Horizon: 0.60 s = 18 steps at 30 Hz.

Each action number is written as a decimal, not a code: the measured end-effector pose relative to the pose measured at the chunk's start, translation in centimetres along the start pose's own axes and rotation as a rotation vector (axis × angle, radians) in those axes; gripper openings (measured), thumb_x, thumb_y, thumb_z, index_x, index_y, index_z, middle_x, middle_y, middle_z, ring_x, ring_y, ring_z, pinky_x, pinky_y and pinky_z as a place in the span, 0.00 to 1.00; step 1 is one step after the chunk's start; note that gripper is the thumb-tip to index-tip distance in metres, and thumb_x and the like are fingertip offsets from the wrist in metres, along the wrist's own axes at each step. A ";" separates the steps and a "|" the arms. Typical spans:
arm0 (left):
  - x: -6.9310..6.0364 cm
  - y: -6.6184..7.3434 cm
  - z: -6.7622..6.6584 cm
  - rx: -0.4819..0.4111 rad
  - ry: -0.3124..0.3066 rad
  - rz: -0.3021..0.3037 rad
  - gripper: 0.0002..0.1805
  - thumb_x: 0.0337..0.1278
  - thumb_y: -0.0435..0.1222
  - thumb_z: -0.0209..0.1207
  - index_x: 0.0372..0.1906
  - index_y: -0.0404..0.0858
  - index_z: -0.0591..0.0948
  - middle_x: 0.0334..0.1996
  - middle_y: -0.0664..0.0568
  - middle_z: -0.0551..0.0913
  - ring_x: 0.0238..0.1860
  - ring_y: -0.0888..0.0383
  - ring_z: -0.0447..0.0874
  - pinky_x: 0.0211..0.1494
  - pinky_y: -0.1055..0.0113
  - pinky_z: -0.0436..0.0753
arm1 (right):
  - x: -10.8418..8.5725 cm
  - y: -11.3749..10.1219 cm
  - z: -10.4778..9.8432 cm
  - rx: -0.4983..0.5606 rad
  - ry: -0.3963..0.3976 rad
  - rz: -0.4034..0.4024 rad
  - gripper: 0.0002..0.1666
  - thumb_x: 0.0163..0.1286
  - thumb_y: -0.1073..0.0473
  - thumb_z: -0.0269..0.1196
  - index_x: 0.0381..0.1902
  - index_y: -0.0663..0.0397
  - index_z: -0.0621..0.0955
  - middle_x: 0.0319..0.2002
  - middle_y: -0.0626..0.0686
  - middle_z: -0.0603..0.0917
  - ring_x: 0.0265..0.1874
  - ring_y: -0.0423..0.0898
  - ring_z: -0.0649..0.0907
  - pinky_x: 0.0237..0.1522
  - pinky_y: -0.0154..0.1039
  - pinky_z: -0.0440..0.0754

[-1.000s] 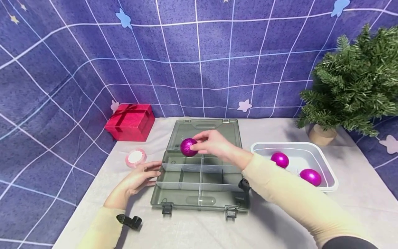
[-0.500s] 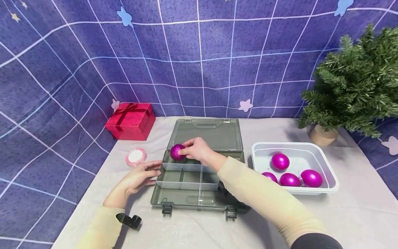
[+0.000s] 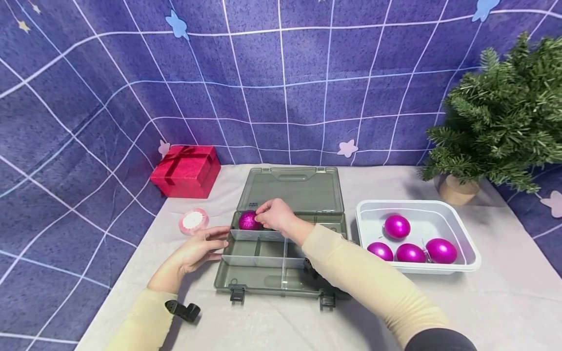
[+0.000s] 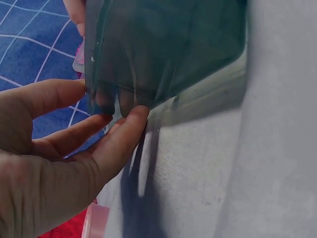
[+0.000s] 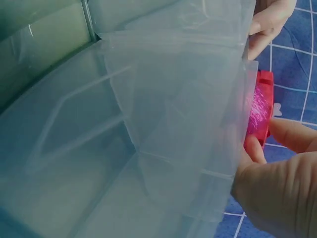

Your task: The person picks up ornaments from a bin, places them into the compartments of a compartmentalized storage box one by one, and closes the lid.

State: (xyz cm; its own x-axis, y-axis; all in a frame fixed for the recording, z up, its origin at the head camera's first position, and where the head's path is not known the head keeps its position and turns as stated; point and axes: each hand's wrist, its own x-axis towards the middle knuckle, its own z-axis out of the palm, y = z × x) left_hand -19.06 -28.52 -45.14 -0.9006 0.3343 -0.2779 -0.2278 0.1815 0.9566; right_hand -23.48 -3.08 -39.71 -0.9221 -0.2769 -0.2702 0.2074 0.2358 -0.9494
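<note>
A clear grey-green compartment box lies on the table with its lid folded back. In its back-left compartment sits a glittery magenta ball ornament. My right hand is beside that ball, its fingertips at the ball's right edge and no longer across its front. In the right wrist view, part of the glittery ball shows past a translucent divider, near the thumb and fingers. My left hand touches the box's left side with fairly straight fingers; in the left wrist view, the left hand meets the box edge.
A white tub at the right holds several shiny magenta balls. Behind it stands a potted artificial fir tree. A red gift box and a pink ribbon roll lie left of the compartment box. A blue gridded cloth hangs behind.
My right hand has moved left and lowered the glittery ball into the back-left compartment; its fingers have drawn to the ball's edge. My left hand stays against the box.
</note>
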 end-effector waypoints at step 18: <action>-0.3 0.1 0.0 0.029 -0.006 0.000 0.36 0.69 0.29 0.55 0.76 0.22 0.57 0.73 0.26 0.60 0.63 0.50 0.73 0.55 0.57 0.80 | -3.8 -5.3 -5.9 -0.077 -0.182 -0.176 0.11 0.73 0.65 0.59 0.50 0.65 0.81 0.31 0.52 0.79 0.31 0.43 0.77 0.36 0.33 0.77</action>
State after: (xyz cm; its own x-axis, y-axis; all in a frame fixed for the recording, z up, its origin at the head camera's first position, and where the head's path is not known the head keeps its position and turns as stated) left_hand -18.83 -28.64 -44.99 -0.8984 0.3395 -0.2787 -0.2173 0.2079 0.9537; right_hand -22.99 2.24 -32.66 -0.8664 -0.4814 -0.1328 0.0169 0.2375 -0.9712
